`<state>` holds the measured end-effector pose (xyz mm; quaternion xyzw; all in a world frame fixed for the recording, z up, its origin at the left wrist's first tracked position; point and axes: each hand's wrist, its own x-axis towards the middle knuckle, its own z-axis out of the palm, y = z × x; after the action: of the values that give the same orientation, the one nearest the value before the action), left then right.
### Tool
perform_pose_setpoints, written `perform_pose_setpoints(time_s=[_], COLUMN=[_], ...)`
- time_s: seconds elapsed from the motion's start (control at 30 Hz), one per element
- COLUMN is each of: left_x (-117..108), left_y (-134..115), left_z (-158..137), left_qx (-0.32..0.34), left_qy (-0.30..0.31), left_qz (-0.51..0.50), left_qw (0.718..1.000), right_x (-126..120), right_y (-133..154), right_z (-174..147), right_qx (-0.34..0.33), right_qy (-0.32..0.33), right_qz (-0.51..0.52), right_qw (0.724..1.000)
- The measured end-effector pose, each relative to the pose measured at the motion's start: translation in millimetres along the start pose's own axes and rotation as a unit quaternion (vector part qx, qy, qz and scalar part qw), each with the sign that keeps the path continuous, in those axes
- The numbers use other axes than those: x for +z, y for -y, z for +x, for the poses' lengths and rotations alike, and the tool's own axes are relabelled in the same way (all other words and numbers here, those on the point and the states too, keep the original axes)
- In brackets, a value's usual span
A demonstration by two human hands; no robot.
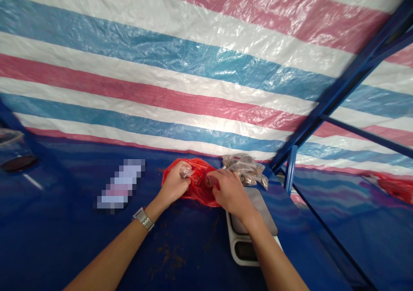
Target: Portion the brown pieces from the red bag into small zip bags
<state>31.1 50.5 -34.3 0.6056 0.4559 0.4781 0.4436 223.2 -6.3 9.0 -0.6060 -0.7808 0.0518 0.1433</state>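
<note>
A red plastic bag [203, 194] lies spread open on the dark blue surface, close to the striped sheet. My left hand [174, 184] is over its left side, fingers closed around a small clear plastic bag [186, 172]. On the bag's right side is my right hand [229, 191], with its fingers curled and the thumb pressed towards them. What those fingers pinch is too small to make out. Beneath my right forearm sits a white scale [237, 250] with a grey metal plate, partly covered by the arm.
Small clear bags with brown contents [248, 170] lie behind the scale. A blurred-out flat object [121, 185] is left of my hands, and a clear tub [14, 149] stands at far left. Blue metal bars [335, 91] slant along the right. Brown crumbs [169, 256] dot the surface.
</note>
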Motion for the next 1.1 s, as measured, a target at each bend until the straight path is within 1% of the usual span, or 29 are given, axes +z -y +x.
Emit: perform_pose_setpoints(time_s=[0.13,0.27,0.37,0.47,0.53,0.7,0.77,0.87,0.97,1.03,1.1], left_x=[4.1,9.6,10.2,8.2,7.1,7.3,6.8,4.9,2.6,0.7,-1.7], left_y=[-1.3,-4.4,-7.2,-9.0,-9.8,-13.5,-14.8,-14.0,-9.9,-5.6,-0.7], left_z=[-4.2,-8.3,-8.9,-7.9,-7.5,-8.5,-8.4,-6.6,-3.3,-0.7,1.8], left_qx=[-0.001,-0.037,-0.068,-0.083,-0.087,-0.109,-0.114,-0.106,-0.081,-0.061,-0.029], left_qy=[0.01,0.014,0.027,0.033,0.03,0.029,0.022,-0.001,0.0,0.01,0.009], left_qz=[0.001,-0.031,-0.072,-0.08,-0.084,-0.138,-0.141,-0.114,-0.081,-0.054,-0.013], left_qw=[1.0,0.999,0.995,0.993,0.992,0.984,0.983,0.988,0.993,0.997,0.999], right_x=[4.4,9.1,7.0,3.8,3.9,10.0,10.9,8.5,5.2,4.1,3.9], right_y=[2.7,6.7,7.2,7.4,7.8,5.1,2.6,0.3,0.6,0.5,-1.4], right_z=[-1.9,-1.3,-1.4,-2.4,-2.7,-0.4,1.5,3.8,4.6,4.6,4.5], right_qx=[-0.023,-0.027,-0.019,-0.016,-0.017,-0.02,-0.021,-0.012,-0.002,-0.001,0.003], right_qy=[0.013,0.013,0.016,0.023,0.024,0.007,0.001,-0.021,-0.049,-0.045,-0.035], right_qz=[-0.026,-0.011,-0.007,-0.006,0.006,0.055,0.073,0.094,0.096,0.099,0.118], right_qw=[0.999,1.0,1.0,1.0,1.0,0.998,0.997,0.995,0.994,0.994,0.992])
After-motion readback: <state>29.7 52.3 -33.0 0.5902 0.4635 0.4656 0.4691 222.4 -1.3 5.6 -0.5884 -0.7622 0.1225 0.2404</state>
